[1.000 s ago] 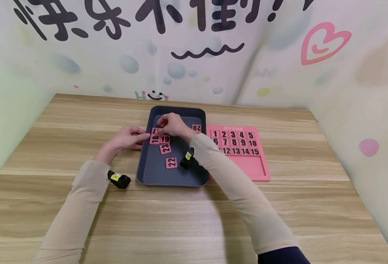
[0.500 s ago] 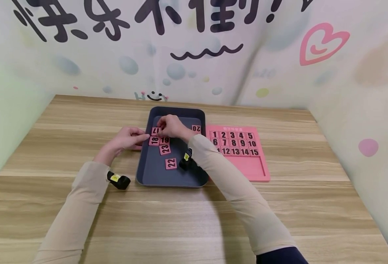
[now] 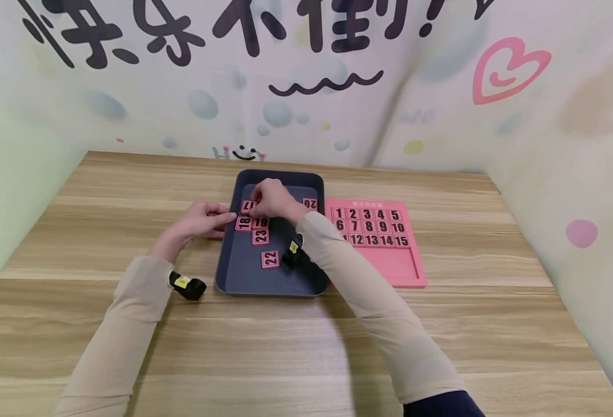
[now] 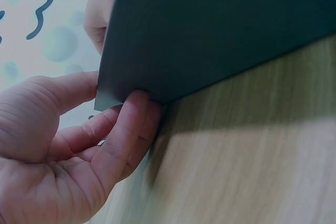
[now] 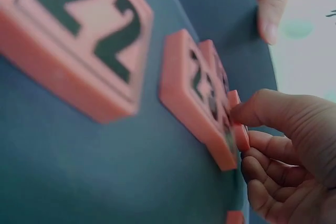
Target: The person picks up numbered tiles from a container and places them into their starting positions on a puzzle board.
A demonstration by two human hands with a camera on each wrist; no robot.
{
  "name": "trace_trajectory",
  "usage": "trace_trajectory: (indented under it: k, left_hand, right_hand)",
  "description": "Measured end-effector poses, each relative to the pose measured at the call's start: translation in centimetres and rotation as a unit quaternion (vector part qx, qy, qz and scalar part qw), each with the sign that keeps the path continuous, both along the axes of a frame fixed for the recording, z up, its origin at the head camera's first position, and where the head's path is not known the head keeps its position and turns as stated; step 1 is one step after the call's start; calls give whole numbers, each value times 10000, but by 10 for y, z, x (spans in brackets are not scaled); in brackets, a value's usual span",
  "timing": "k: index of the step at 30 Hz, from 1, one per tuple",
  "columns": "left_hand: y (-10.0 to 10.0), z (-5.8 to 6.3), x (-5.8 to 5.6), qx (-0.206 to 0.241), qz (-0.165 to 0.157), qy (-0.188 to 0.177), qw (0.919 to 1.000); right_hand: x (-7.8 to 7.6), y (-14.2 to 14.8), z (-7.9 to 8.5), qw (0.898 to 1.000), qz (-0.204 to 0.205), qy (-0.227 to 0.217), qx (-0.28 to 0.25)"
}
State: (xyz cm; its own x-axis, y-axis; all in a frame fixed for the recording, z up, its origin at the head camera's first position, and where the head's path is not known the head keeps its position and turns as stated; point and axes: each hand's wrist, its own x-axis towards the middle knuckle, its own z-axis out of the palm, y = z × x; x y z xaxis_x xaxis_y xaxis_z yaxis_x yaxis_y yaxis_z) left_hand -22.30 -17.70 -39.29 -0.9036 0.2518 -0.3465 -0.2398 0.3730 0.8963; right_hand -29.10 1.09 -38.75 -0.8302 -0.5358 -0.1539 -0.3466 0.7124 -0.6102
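Observation:
A dark blue-grey tray [image 3: 272, 284] holds loose pink number tiles. My left hand [image 3: 198, 220] grips its left side; in the left wrist view the thumb lies at the rim and the fingers press the outer wall [image 4: 210, 30]. Inside the tray, my right hand [image 3: 274, 200] pinches the pink tile marked 17 [image 3: 246, 206] between thumb and index finger, covering part of it. Just below sit tile 18 [image 3: 243, 223], tile 19 [image 3: 261, 222] and tile 23 [image 3: 260, 236], close together. Tile 22 [image 5: 84, 35] lies apart, turned sideways.
Tile 20 [image 3: 309, 204] lies upside down near the tray's right wall. Right of the tray is a pink puzzle board [image 3: 389, 266] with rows of tiles, 1 to 15, in its upper part. A printed wall sheet [image 3: 306, 127] stands behind the wooden table [image 3: 264, 359].
Tile 23 has turned from a slant to straight beneath tile 19. The tile in my right hand has shifted slightly right. My left hand stays at the tray's side.

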Motion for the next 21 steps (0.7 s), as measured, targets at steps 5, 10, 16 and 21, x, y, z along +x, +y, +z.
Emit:
trace_trajectory:
  k: [5,10,16,21]
  left_hand:
    - [1,0,0,30,12,-18,10000]
    - [2,-1,0,18,22,-54,10000]
    - [2,-1,-1,-51,36,-7,10000]
    - [2,-1,0,-38,36,-8,10000]
  right_hand:
    - [2,12,6,9995,-2,193,-248]
    - [8,24,17,9981,27,479,-379]
    - [20,45,32,9960,135,659,-591]
    - [29,66,38,9933,95,844,-788]
